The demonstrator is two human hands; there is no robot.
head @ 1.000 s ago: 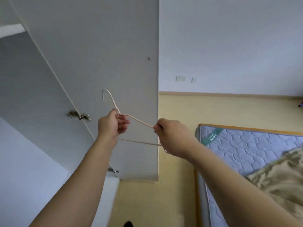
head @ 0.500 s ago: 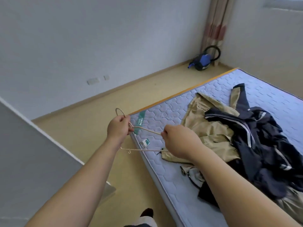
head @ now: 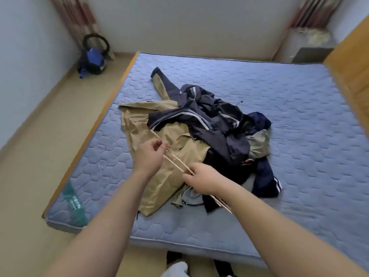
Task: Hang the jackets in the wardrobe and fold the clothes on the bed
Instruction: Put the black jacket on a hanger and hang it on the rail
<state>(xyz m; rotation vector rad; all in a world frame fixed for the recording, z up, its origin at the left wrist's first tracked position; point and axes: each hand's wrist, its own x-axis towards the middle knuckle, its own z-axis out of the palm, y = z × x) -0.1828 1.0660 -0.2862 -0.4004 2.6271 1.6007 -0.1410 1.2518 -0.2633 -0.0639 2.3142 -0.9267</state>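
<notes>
— Grip?
— Both hands pinch one wire hanger (head: 175,164): left hand (head: 148,156) near its far end, right hand (head: 201,179) nearer me. Held low over the clothes.
— Bed (head: 289,108)?
— Bare mattress. Tan jacket (head: 139,124) spread towards left edge; navy clothes (head: 219,120) heaped partly over it.
— Floor?
— Vacuum (head: 92,58), far left corner.

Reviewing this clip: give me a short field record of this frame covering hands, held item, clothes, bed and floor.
left hand: pinches thin pale wire hanger
right hand: grips the same hanger
hanger position: held above the clothes, in no garment
clothes: khaki cotton jacket and dark navy white-striped jacket, heaped unfolded
bed: blue quilted mattress
floor: blue canister vacuum cleaner
</notes>
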